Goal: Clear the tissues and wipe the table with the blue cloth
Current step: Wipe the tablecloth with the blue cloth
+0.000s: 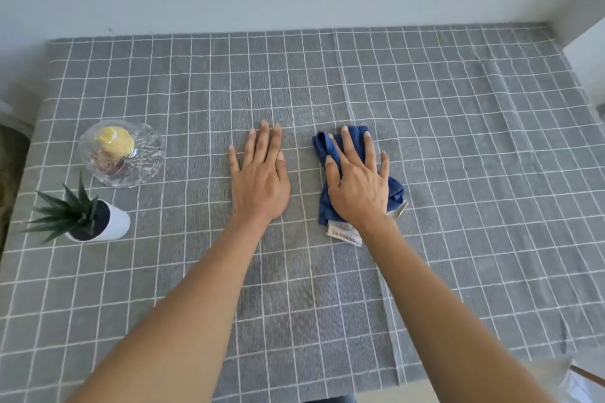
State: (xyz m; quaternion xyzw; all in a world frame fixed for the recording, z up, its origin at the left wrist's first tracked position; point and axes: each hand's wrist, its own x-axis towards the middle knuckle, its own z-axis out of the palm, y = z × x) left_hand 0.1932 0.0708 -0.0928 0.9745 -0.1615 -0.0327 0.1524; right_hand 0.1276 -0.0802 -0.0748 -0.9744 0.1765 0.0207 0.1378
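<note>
Under the right hand's (358, 180) flat, spread fingers (347, 144), the soft, crumpled blue cloth (327, 206) looks limp; left hand (260, 180) rests flat, holding nothing.

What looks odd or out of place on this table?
Little stands out. The small potted plant near the left edge seems to tilt, though the wide lens may cause that. The grey checked tablecloth is rippled on the right, and a label pokes from the blue cloth.

The right hand (358, 186) lies flat on the cloth (327, 209), right of the left hand (260, 178). A bowl (121, 154) sits far left on the worktop (458, 141), behind a potted plant (88, 217).
</note>
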